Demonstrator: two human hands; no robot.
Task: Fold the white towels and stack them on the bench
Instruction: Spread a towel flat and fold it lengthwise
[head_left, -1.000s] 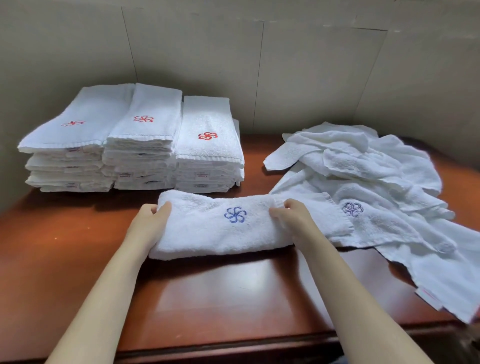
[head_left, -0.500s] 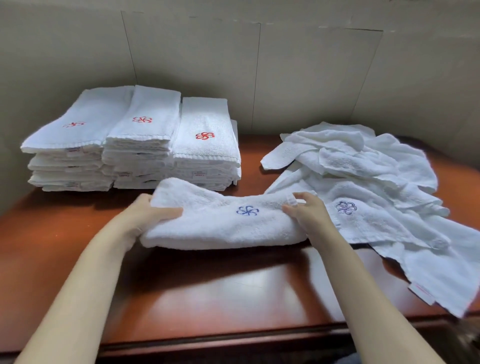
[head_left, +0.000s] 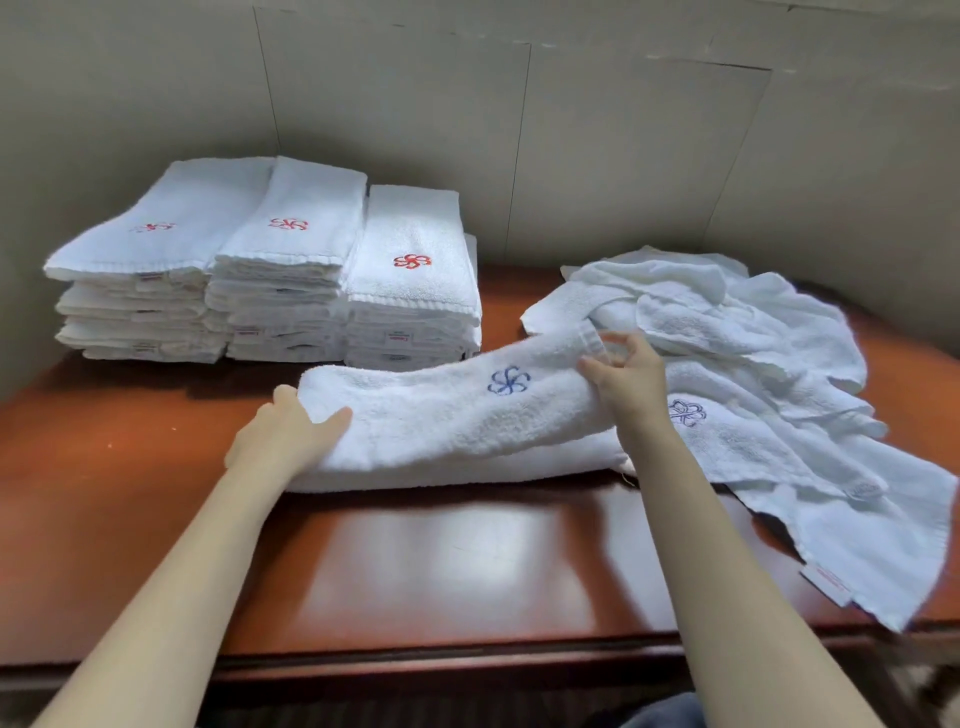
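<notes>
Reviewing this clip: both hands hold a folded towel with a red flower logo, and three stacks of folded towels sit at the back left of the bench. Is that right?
Not quite. The head view shows the logo on the folded towel is blue, not red; red logos are on the three stacks at the back left. The left hand and right hand do hold it.

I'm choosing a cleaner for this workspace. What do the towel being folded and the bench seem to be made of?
The towel looks like white cotton terry: fuzzy, matte pile, soft rounded fold, with a blue stitched emblem. The bench looks like reddish-brown wood or veneer under a glossy lacquer, since it mirrors the light; solid wood or laminate cannot be told.
</notes>
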